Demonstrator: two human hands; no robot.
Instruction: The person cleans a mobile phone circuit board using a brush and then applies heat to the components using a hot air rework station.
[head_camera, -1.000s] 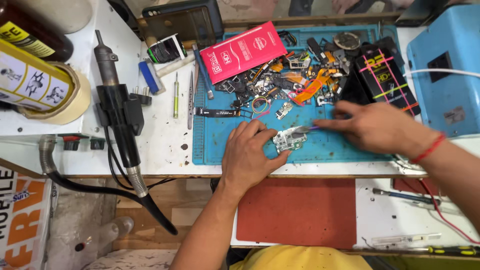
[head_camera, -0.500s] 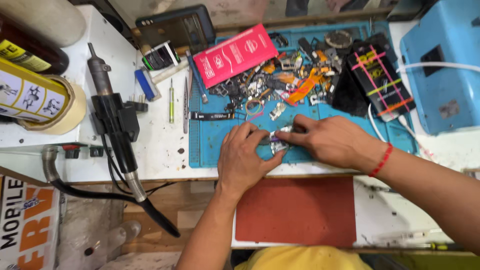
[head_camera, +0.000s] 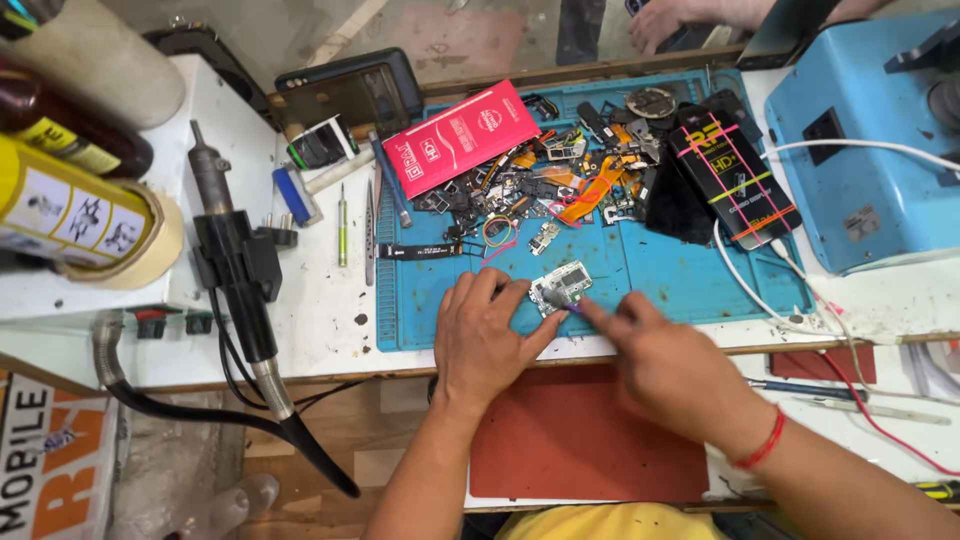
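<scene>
Right hand (head_camera: 665, 365) shifted, circuit board (head_camera: 560, 286) at fingers (head_camera: 530, 310)
</scene>
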